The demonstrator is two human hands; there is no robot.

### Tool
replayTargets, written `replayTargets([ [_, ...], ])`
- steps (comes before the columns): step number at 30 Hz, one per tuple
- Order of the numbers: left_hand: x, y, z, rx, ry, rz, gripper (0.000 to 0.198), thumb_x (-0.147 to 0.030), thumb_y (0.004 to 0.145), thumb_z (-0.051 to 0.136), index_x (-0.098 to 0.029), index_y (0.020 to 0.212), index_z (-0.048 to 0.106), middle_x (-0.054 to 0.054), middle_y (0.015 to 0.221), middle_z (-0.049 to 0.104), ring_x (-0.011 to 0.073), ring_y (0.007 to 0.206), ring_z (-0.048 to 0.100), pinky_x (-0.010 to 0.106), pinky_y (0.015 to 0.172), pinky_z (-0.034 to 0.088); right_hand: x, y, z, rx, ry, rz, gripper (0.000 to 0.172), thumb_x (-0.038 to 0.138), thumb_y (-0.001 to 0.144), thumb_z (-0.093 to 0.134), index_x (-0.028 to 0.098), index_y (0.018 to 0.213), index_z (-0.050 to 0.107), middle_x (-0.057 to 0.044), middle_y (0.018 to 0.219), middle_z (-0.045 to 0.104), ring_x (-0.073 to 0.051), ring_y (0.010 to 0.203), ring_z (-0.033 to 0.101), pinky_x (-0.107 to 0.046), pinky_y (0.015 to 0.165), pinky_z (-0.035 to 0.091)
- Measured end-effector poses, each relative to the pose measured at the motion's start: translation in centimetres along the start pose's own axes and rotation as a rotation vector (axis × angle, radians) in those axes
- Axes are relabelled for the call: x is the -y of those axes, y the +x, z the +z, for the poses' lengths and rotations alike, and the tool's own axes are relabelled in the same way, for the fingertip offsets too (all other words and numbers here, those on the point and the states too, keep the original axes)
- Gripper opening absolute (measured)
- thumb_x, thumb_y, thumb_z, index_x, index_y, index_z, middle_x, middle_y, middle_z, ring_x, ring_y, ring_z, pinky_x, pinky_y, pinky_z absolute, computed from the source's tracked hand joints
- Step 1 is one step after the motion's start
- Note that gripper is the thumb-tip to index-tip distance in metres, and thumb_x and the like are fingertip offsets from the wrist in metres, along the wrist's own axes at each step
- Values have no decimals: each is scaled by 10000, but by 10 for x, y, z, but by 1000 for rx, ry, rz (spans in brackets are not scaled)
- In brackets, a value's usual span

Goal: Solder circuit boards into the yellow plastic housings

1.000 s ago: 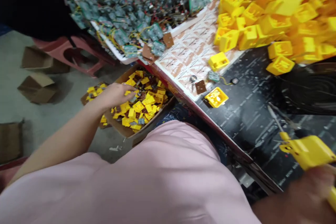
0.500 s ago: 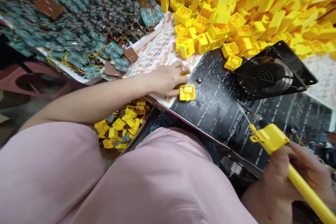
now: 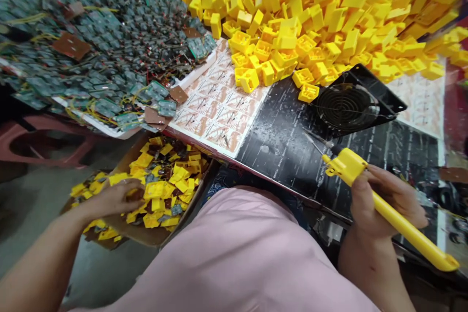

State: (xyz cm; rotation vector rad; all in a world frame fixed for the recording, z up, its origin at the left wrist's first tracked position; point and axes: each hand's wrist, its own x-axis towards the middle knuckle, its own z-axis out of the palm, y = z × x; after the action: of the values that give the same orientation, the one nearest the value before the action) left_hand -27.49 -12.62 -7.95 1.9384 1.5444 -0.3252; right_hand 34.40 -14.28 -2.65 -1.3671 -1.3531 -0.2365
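My left hand (image 3: 119, 198) is over a cardboard box (image 3: 148, 234) filled with small yellow plastic housings, some with circuit boards in them. Its fingers are loosely curved and apart, with the fingertips beside one yellow housing (image 3: 154, 189); I see no firm grip on it. My right hand (image 3: 383, 200) is wrapped round a yellow soldering iron (image 3: 405, 224) with a blocky yellow head. The thin metal tip points up and left over the black work surface (image 3: 266, 148), in front of a black fan (image 3: 351, 102).
A big heap of yellow housings (image 3: 292, 14) covers the back of the table. Many green circuit boards with wires (image 3: 106, 34) are piled in a white tray (image 3: 87, 119) at the left. A reddish plastic stool (image 3: 47, 153) stands below; wires and parts (image 3: 446, 200) lie far right.
My left hand has moved from the table edge, where it held a wired yellow housing, down left to the box. The soldering iron stays in my right hand, shifted left in view.
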Motion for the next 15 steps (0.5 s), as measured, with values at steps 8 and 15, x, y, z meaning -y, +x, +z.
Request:
replayTargets([
  [8, -135, 54, -83, 86, -119, 252, 413, -676, 914, 559, -484, 1066, 892, -86, 1147, 899, 297, 1049, 871, 406, 983, 652, 6, 35, -12, -238, -26, -32, 710, 841, 975, 720, 168, 1170, 828, -74, 814, 794, -295, 690, 820, -396, 575, 670],
  [15, -246, 160, -189, -203, -167, 643, 406, -538, 985, 560, -273, 1033, 864, -16, 858, 860, 155, 744, 749, 235, 713, 536, -12, 61, -13, -181, -132, 138, 403, 612, 1065, 744, 211, 1053, 781, -1, 800, 801, -194, 647, 798, -327, 673, 688],
])
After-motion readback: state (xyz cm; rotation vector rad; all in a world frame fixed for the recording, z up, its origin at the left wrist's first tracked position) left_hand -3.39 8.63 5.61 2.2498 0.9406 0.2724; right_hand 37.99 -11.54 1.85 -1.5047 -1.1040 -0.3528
